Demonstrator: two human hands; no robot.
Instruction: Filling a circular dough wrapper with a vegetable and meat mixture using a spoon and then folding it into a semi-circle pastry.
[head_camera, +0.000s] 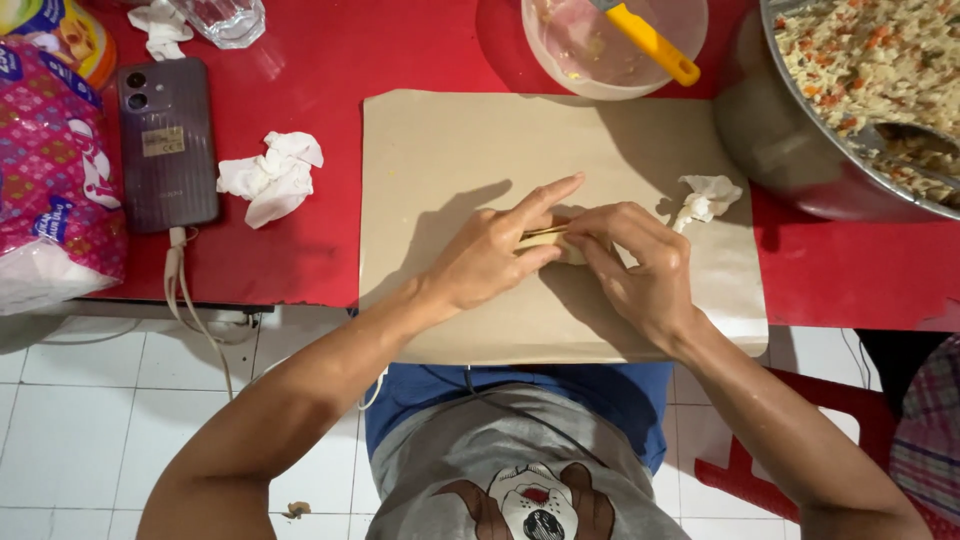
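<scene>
- Red table (330, 250) over white tiled floor (80, 420); brown paper sheet (450, 140) spread at centre as work mat.
- Left hand (490, 255) on the sheet, fingers curled and pinching one end of a small pale yellow wrapper roll (548, 237); index finger stretched out straight along its top.
- Right hand (640, 265) touching the left, fingers closed on the other end of the same roll, thumb tucked under.
- Roll lying flat on the paper, mid-sheet, mostly hidden by both hands.
- Crumpled white tissue (705, 197) on the sheet just right of the right hand.
- Second crumpled tissue (272, 176) on the red table left of the sheet, beside a dark smartphone (168, 143) with white cable hanging off the edge.
- Pink patterned plastic pack (50, 180) at far left.
- Translucent plastic bowl (610, 50) above the sheet, yellow-handled tool (650, 42) resting in it.
- Large metal pot (800, 130) top right, filled with chopped mixed filling (870, 50), metal spoon (915, 140) in it.
</scene>
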